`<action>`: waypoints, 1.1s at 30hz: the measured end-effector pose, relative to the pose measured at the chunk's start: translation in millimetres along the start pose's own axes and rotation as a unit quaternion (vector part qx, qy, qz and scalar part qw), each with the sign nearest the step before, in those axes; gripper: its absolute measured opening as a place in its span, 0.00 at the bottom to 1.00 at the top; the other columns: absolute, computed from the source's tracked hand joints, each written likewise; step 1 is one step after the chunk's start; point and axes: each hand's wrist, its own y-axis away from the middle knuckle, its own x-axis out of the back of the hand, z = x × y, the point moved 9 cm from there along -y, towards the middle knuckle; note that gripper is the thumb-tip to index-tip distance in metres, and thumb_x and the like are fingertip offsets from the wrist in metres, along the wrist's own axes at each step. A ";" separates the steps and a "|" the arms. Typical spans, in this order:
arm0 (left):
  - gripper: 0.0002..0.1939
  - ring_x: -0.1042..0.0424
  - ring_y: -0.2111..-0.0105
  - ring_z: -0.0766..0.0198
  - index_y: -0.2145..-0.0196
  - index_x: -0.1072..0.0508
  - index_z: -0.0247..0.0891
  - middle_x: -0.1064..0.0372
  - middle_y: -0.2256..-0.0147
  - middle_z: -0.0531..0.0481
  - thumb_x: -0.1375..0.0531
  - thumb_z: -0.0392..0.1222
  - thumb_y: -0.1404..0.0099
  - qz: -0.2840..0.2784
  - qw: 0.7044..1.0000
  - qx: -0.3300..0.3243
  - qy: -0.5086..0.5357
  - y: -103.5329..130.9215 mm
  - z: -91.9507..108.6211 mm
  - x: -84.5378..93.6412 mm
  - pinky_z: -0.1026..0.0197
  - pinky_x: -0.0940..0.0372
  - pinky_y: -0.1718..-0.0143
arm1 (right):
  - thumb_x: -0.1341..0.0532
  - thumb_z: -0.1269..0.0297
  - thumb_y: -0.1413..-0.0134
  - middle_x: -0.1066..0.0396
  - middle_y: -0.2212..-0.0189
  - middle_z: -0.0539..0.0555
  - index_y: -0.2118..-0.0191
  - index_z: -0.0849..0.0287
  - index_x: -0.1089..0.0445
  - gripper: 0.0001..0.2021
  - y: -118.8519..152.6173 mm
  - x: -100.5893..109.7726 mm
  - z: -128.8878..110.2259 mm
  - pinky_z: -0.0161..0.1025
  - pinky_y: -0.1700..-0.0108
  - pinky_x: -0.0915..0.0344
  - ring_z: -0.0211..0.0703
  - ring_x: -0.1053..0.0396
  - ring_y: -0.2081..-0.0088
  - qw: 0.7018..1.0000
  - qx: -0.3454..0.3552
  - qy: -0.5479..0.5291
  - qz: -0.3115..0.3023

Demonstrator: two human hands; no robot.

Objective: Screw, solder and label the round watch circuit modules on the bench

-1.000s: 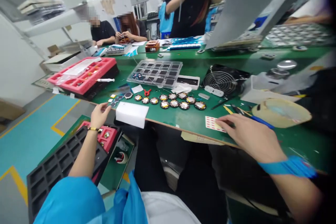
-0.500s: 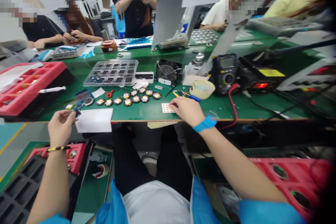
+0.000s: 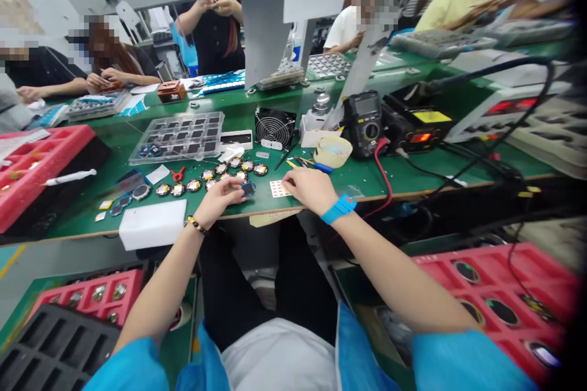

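Observation:
My left hand (image 3: 221, 198) pinches a small dark blue circuit board (image 3: 248, 189) above the front of the green bench. Just to the right, my right hand (image 3: 309, 188) has its fingers closed at the right edge of a white sheet with red stickers (image 3: 277, 189). Whether a sticker is between those fingertips cannot be made out. Behind my left hand lie several round parts with yellow and silver tops (image 3: 193, 185). A white block (image 3: 153, 224) sits at the bench edge to the left of my left hand.
On the green bench (image 3: 385, 186) stand a clear compartment box (image 3: 178, 136), a fan (image 3: 275, 128), a multimeter (image 3: 365, 119) and a tape roll (image 3: 333, 151). Red foam trays (image 3: 77, 149) lie at left and below right. Several people sit or stand across the bench.
My left hand has moved right with the small board, from beside the white block to near the sticker sheet. My right hand stays at the sheet. The whole view has shifted.

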 end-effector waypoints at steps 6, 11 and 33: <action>0.22 0.22 0.62 0.65 0.54 0.22 0.37 0.29 0.61 0.52 0.24 0.43 0.45 -0.005 1.000 -0.006 -0.020 -4.4 -5.6 -1.6 0.52 0.22 0.48 | 0.39 0.65 0.33 0.16 0.58 0.52 0.56 0.55 0.19 0.10 -0.8 -1.9 21.0 0.39 0.62 0.36 0.48 0.20 0.56 0.994 -0.020 -0.096 0.037; 0.21 0.22 0.63 0.65 0.54 0.21 0.36 0.29 0.61 0.51 0.26 0.41 0.44 -0.001 1.000 -0.003 -0.029 -5.6 -8.4 -3.4 0.54 0.21 0.51 | 0.36 0.65 0.33 0.17 0.59 0.50 0.55 0.54 0.21 0.06 14.8 5.0 4.6 0.37 0.61 0.36 0.43 0.21 0.59 0.967 0.007 -0.196 0.162; 0.24 0.22 0.62 0.63 0.55 0.23 0.37 0.27 0.64 0.51 0.25 0.52 0.43 0.046 0.998 -0.027 -0.021 1.6 -1.4 -1.7 0.56 0.20 0.55 | 0.44 0.59 0.26 0.21 0.65 0.53 0.59 0.56 0.19 0.16 14.9 -18.2 -36.6 0.40 0.59 0.37 0.45 0.25 0.63 0.918 0.093 -0.336 0.189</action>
